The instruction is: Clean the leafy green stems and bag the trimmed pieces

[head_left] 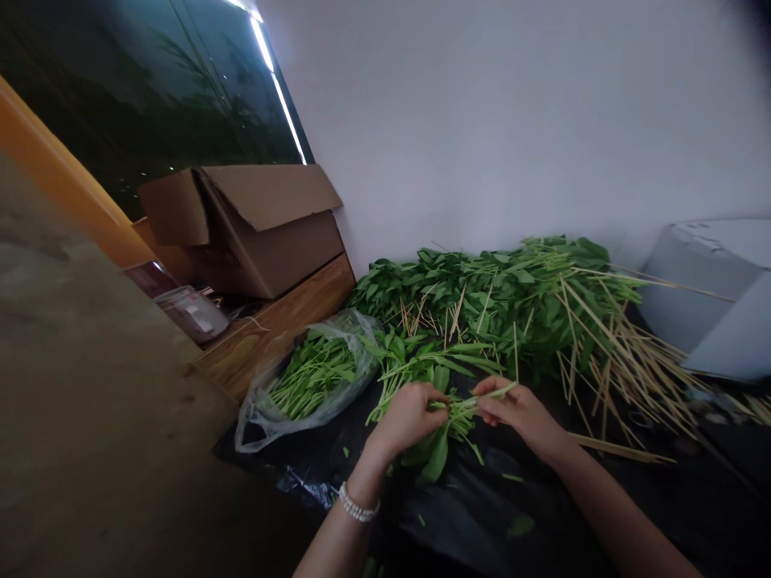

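Note:
My left hand (409, 413), with a beaded bracelet (359, 506) at its wrist, closes on a small bunch of leafy green stems (461, 417). Just to its right, my right hand (511, 411) pinches a pale green stem (501, 392) between thumb and fingers. Cut stem ends stick out between the two hands, and a broad leaf (434, 459) hangs below them. More leafy greens (415, 361) lie right behind my left hand. To the left, a clear plastic bag (256, 433) holds picked greens (316, 373).
A large heap of leafy stalks (499, 277) lies along the wall, its bare stalk ends (632, 353) pointing right. Black plastic sheeting (482, 514) with leaf scraps covers the surface below. A cardboard box (271, 241) stands back left, and a white box (711, 297) at right.

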Available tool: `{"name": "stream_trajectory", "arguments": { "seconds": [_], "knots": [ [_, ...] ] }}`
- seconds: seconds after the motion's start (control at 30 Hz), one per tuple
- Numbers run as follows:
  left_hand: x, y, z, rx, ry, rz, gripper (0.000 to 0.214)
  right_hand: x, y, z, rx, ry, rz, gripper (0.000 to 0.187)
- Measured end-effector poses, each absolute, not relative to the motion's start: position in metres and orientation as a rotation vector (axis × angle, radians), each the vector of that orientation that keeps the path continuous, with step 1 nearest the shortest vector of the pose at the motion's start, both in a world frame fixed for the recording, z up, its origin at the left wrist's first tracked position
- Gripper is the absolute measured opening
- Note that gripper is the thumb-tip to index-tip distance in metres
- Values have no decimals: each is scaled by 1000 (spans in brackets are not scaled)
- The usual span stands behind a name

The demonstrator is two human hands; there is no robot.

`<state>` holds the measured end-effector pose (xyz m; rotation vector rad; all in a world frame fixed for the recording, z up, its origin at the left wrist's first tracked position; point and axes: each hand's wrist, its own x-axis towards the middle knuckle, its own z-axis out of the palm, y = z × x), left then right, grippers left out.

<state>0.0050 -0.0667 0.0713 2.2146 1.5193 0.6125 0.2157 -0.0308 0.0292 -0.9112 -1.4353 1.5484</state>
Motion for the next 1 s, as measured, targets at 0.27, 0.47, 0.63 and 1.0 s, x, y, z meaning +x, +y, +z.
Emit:
{"name": "stream_trajectory", "arguments": {
  "seconds": [0.27,0.47,0.63,1.0],
  "knots": [
    [11,-58,55,1763,1644,1050,16,211,-33,31,-858,-1401,1531,30],
    [-7,-43,49,1107,1456,1396,18,215,-33,31,-895,-1386,1473,27],
    [-22,-43,60,1013,1385,1347,20,221,-28,25,-865,-1355,1483,22],
    [7,-56,64,1456,1271,935,25,220,-31,26,-894,-1467,1515,23]
  ]
}}
